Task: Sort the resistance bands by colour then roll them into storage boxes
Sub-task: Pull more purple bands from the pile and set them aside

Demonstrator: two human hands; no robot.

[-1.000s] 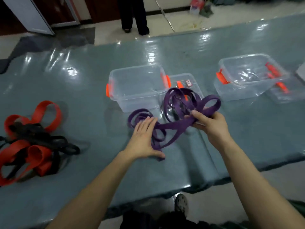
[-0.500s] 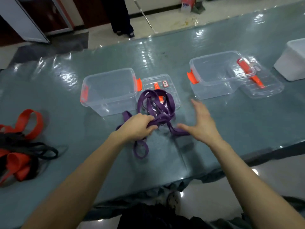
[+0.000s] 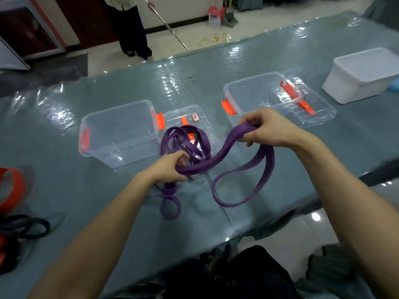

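— Moved since half a second back: right hand [image 3: 267, 130] up off the table, no longer flat and empty, now clamped on a purple band [image 3: 233, 138]. Still gripping the purple tangle [image 3: 185, 140] with left hand [image 3: 170, 167], same spot.
— Layout, big to small?
— Biggest first: teal table [image 3: 64, 180] under glossy film. Then white tub [image 3: 362, 76] at far right, left clear storage box [image 3: 121, 147] and right clear storage box [image 3: 246, 93], both open-topped, well apart from each other. Then left lid [image 3: 187, 116] flat, just beside left box; right lid [image 3: 313, 108] overlapping right box's right rim.
— Bands?
— Purple tangle partly on left lid, partly on table in front of it. One strand stretched from left hand up to right hand; big loop dropping from right hand onto table. Off at left table edge: red bands [image 3: 13, 186] and black bands [image 3: 28, 227] heaped together, well apart from purple.
— Fingers?
— Right: curled round a folded bunch of band, held above table just in front of right box. Left: fingers and thumb pinching strands low, near table surface.
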